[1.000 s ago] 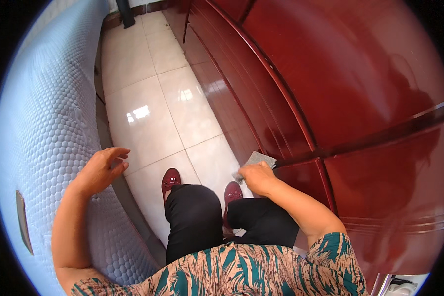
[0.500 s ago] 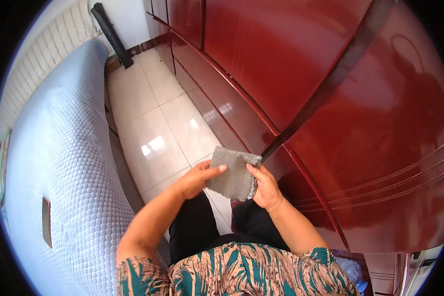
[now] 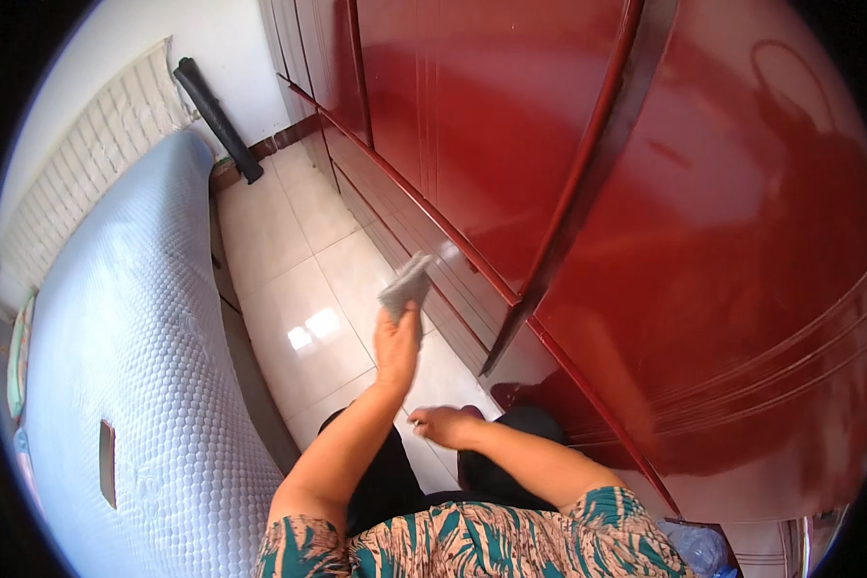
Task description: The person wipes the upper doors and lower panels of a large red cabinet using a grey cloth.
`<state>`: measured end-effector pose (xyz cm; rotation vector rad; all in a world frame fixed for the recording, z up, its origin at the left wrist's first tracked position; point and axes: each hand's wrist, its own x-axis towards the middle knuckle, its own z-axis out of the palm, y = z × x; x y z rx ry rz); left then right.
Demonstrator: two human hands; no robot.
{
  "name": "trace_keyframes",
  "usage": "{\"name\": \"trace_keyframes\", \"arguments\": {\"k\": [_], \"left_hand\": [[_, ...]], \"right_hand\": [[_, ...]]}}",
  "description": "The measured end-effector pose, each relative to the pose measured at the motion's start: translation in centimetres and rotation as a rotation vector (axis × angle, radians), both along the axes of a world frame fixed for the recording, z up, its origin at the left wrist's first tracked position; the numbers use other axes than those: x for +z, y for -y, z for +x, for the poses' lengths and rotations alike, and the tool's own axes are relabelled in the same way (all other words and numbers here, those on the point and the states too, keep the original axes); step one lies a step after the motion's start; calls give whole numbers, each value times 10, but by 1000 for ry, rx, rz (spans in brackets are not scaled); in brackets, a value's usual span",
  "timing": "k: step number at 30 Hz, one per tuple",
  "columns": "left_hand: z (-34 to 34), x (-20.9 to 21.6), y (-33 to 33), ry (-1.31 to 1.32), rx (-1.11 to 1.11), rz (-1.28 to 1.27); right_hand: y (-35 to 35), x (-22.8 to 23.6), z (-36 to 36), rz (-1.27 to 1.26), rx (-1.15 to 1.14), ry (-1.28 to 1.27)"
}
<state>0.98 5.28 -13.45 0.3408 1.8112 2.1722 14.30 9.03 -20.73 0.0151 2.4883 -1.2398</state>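
Cloth, grey and folded (image 3: 406, 285), is what I am working with, and from my seat the step looks like wiping down the red wardrobe (image 3: 588, 193). Nearest me, the right hand (image 3: 445, 425) hangs low over the knees, loosely curled and empty as far as I can tell. Further out, the left hand (image 3: 397, 347) is raised with its fingers closed round the cloth's lower edge, so the cloth sticks up past the fingertips, just short of the drawer fronts. I judge the next move calls for pressing it flat on the wood. Beyond lie pale floor tiles (image 3: 289, 279) and the quilted mattress (image 3: 135, 366)
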Motion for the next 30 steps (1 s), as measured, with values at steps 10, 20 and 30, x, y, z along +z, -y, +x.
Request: {"name": "trace_keyframes", "arguments": {"k": [10,20,30], "left_hand": [[103,1,-64,-465,-35,0],[88,23,-36,-169,-231,217],[78,15,-28,-224,-280,102]], "right_hand": [[1,2,16,177,161,92],[14,9,18,109,268,126],[20,-14,26,-85,167,182]]}}
